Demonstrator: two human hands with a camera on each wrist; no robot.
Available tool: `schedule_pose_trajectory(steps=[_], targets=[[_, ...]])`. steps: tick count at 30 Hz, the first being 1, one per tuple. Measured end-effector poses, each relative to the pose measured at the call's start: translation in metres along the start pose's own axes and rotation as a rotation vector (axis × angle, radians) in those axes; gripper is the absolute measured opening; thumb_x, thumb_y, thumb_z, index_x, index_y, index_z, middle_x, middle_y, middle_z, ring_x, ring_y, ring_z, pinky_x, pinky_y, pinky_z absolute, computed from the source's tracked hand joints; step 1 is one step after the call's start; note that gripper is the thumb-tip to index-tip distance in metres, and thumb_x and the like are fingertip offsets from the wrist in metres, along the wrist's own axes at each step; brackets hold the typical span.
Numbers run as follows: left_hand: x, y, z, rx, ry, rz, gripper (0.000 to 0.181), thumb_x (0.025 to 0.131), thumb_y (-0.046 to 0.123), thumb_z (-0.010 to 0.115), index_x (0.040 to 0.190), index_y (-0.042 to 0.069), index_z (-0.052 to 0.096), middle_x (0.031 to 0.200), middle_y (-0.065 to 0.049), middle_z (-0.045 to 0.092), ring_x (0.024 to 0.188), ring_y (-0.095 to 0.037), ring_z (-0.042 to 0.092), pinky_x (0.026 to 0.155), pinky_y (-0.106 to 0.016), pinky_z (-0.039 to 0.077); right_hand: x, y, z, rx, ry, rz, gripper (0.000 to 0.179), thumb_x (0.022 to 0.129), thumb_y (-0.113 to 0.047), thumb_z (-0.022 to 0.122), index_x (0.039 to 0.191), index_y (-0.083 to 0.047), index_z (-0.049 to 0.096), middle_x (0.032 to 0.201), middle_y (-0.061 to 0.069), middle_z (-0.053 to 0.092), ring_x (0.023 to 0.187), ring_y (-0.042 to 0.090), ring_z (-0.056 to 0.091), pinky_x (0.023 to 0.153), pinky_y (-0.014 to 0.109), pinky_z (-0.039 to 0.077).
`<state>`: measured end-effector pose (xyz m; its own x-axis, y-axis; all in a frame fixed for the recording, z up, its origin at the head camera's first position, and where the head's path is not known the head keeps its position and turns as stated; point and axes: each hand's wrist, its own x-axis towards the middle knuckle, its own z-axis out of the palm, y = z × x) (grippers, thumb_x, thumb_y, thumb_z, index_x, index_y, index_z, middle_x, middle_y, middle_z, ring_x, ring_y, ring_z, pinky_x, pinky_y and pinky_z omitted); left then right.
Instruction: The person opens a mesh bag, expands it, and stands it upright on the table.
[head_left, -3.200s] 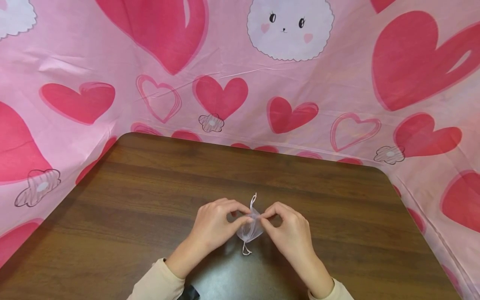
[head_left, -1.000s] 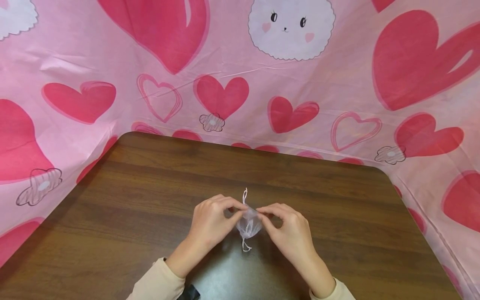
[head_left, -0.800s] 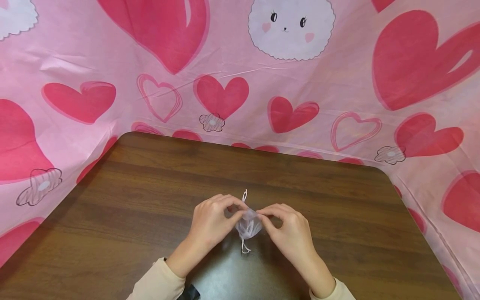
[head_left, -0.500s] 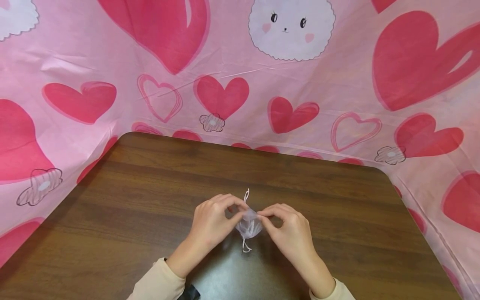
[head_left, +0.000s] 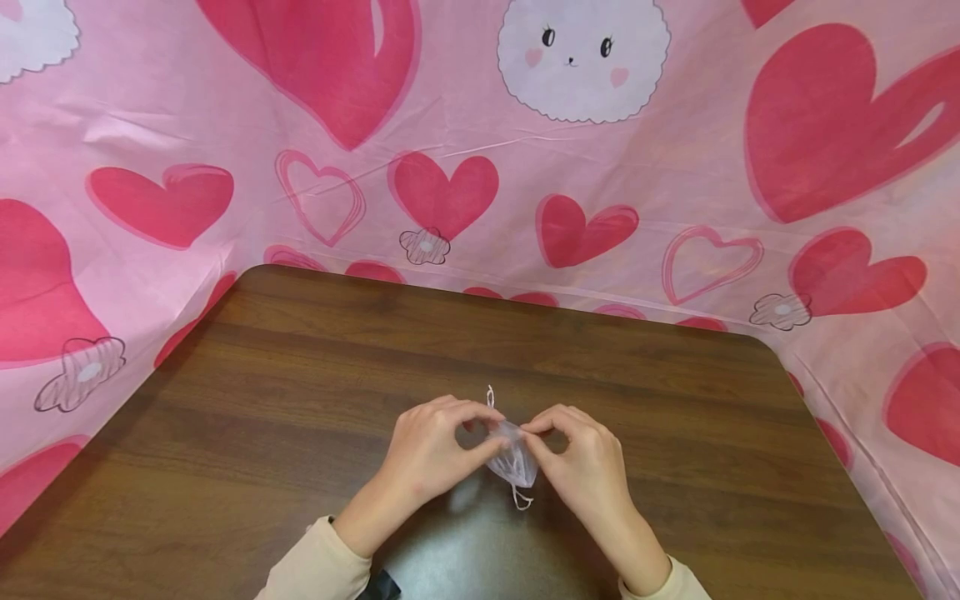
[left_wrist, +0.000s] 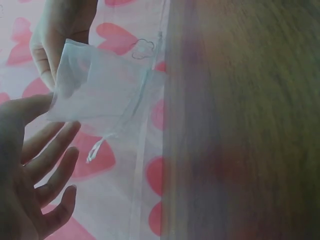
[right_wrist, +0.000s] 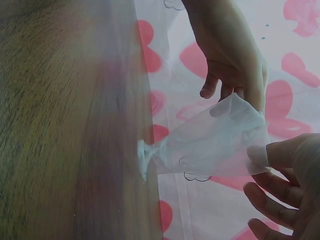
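A small sheer white drawstring pouch hangs between my two hands above the table. My left hand pinches one corner between thumb and forefinger, and my right hand pinches the opposite corner. In the left wrist view the pouch is stretched flat, with its cord loop dangling from one side. The right wrist view has the pouch gathered tight at the neck. The other fingers of my left hand are spread loosely. Nothing plainly shows inside the see-through fabric.
A dark wooden table with rounded corners lies beneath my hands. Pink cloth printed with hearts hangs around its far and side edges. A small black object shows beside the left sleeve.
Both hands have shifted slightly toward me and the right over the last half second. The pouch's gathered fabric and lower cord loop have swung right. Both corners stay pinched.
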<state>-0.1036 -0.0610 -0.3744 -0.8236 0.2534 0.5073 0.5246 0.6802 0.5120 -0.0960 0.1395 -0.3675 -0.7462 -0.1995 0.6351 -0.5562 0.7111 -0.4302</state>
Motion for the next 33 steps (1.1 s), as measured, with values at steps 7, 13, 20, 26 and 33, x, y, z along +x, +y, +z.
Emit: schedule_pose_trajectory(steps=[7, 13, 20, 26, 33], targets=[[0.0013, -0.0002, 0.0000, 0.040, 0.068, -0.026, 0.006, 0.082, 0.033, 0.081, 0.088, 0.032, 0.080, 0.071, 0.019, 0.062, 0.062, 0.002, 0.052, 0.055, -0.024, 0.041, 0.0000, -0.0027, 0.0005, 0.013, -0.030, -0.001, 0.028, 0.067, -0.004, 0.090, 0.081, -0.022, 0.075, 0.077, -0.017, 0.066, 0.074, 0.004, 0.064, 0.060, 0.031, 0.051], [0.0015, -0.0008, -0.0012, 0.060, 0.108, -0.064, 0.008, 0.079, 0.032, 0.084, 0.084, 0.031, 0.079, 0.066, 0.014, 0.060, 0.057, -0.001, 0.050, 0.051, -0.024, 0.037, -0.0001, -0.0054, 0.0006, 0.000, -0.097, 0.034, 0.020, 0.075, -0.010, 0.087, 0.087, -0.023, 0.076, 0.078, -0.018, 0.065, 0.075, 0.003, 0.063, 0.060, 0.031, 0.050], [0.0016, -0.0025, -0.0018, 0.065, 0.129, -0.091, 0.011, 0.075, 0.028, 0.087, 0.083, 0.030, 0.078, 0.066, 0.011, 0.061, 0.055, -0.001, 0.046, 0.050, -0.024, 0.036, 0.0000, -0.0033, 0.0008, -0.019, -0.098, 0.026, 0.013, 0.079, -0.013, 0.083, 0.087, -0.021, 0.077, 0.079, -0.016, 0.068, 0.078, 0.005, 0.066, 0.062, 0.032, 0.052], [0.0013, -0.0022, -0.0010, 0.041, 0.120, -0.093, 0.017, 0.073, 0.025, 0.089, 0.082, 0.032, 0.076, 0.068, 0.017, 0.060, 0.063, -0.005, 0.056, 0.053, -0.025, 0.039, 0.0001, -0.0040, 0.0007, -0.025, -0.057, 0.031, 0.019, 0.074, -0.008, 0.087, 0.083, -0.022, 0.078, 0.079, -0.015, 0.070, 0.078, 0.005, 0.067, 0.062, 0.033, 0.052], [0.0013, -0.0026, 0.0005, 0.060, 0.113, -0.075, 0.023, 0.072, 0.026, 0.089, 0.087, 0.031, 0.073, 0.072, 0.020, 0.060, 0.068, 0.000, 0.056, 0.055, -0.025, 0.042, 0.0000, -0.0036, -0.0002, -0.017, -0.033, 0.037, 0.025, 0.069, -0.003, 0.089, 0.080, -0.023, 0.077, 0.078, -0.017, 0.069, 0.077, 0.006, 0.067, 0.061, 0.032, 0.051]])
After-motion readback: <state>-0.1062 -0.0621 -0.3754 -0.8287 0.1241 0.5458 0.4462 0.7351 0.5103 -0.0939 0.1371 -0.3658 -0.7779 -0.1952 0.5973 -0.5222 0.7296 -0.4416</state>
